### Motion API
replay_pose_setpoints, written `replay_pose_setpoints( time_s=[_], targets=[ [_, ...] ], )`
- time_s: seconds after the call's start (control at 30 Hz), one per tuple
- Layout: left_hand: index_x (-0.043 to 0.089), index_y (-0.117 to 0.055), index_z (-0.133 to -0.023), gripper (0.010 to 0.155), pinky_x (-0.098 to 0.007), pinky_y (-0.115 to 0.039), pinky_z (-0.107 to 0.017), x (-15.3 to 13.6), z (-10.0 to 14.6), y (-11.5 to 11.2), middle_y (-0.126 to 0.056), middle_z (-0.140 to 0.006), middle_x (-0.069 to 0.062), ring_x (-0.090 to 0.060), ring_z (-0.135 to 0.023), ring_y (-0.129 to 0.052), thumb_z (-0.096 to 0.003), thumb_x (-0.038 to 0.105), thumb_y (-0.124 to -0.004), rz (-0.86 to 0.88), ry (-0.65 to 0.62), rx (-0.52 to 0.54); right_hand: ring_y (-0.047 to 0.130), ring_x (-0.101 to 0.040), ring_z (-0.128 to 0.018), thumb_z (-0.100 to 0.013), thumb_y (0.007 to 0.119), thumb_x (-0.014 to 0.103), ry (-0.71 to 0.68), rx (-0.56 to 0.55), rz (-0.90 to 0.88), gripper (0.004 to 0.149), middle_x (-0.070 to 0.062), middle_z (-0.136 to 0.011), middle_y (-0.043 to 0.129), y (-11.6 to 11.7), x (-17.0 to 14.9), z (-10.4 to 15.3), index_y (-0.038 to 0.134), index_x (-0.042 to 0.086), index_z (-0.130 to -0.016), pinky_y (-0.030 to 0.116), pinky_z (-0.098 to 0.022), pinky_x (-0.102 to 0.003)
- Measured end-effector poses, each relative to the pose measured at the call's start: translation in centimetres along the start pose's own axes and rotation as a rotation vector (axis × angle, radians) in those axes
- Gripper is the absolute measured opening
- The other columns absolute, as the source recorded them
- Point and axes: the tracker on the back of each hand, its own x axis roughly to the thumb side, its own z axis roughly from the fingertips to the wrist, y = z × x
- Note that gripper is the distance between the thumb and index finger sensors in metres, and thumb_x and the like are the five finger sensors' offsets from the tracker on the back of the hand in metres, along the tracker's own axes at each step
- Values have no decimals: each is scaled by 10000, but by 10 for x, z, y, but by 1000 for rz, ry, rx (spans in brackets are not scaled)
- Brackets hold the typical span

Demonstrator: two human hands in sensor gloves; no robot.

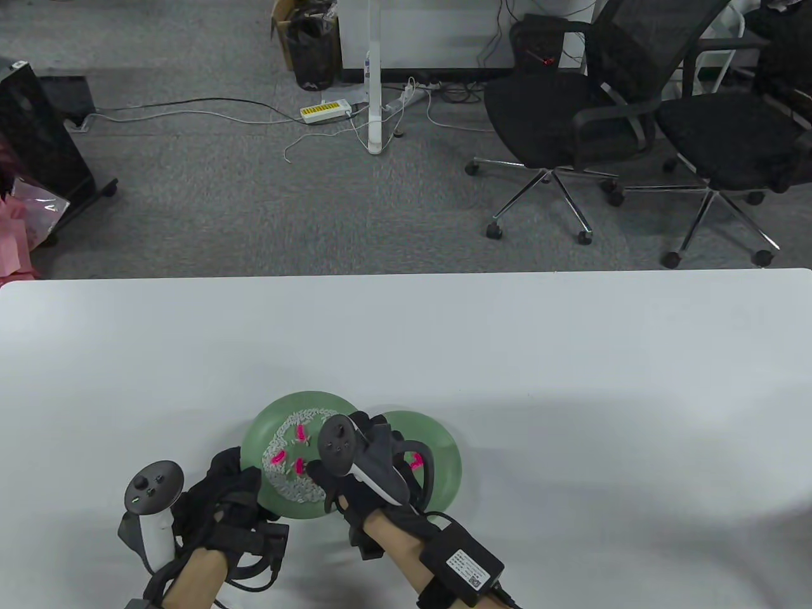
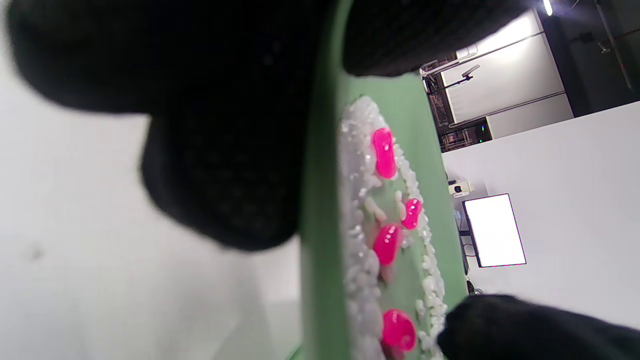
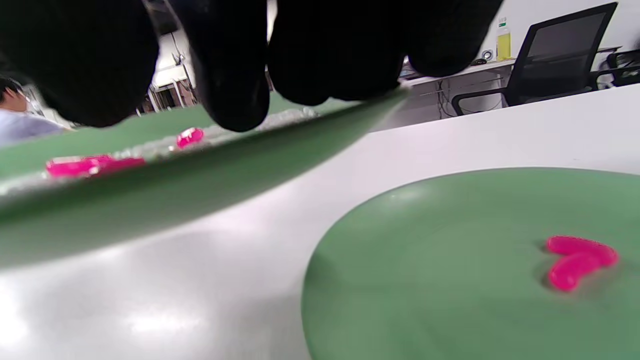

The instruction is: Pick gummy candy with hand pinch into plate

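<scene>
A green plate (image 1: 257, 438) holds white grains and several pink gummy candies (image 1: 279, 457). It also shows in the left wrist view (image 2: 320, 225), with its candies (image 2: 386, 243). My left hand (image 1: 244, 472) grips this plate's near-left rim, with fingers (image 2: 215, 150) under it and the thumb on top. A second green plate (image 1: 444, 444) to its right holds two pink candies (image 1: 415, 461), also seen in the right wrist view (image 3: 575, 260). My right hand (image 1: 320, 472) hovers over the grain plate's right rim (image 3: 200, 165). Its fingertips (image 3: 230, 100) show no candy between them.
The white table (image 1: 571, 380) spreads around both plates, which sit near its front edge. Office chairs (image 1: 571, 114) and cables stand on the floor beyond the far edge.
</scene>
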Motion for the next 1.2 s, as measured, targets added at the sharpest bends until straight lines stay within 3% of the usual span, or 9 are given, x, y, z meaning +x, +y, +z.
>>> replay_pose_setpoints(
  time_s=[0.2,1.0,1.2],
  targets=[
    [171,-701,-961,572,-317,-971,-124,0,0,0,-981,-764,-40,-262,-174,-1142,-411,294,-801,4,2,-4,803,-249,-722,-299,898,543,19,0,64,538,34,-865,802,6,8,-1,902,286,-773,680,-623,-498],
    [173,-690,-961,573,-321,-971,-126,-2,-2,1,-966,-777,-44,-277,-178,-1139,-411,289,-798,27,1,1,803,-279,-713,-309,916,481,21,-20,24,530,4,-836,821,8,15,0,924,204,-761,661,-625,-529],
    [174,-691,-962,573,-323,-970,-125,-4,-4,2,-966,-776,-47,-281,-178,-1137,-411,291,-798,27,8,0,788,-279,-726,-303,912,495,28,53,6,535,8,-848,801,11,13,-6,901,215,-759,650,-630,-530]
  ],
)
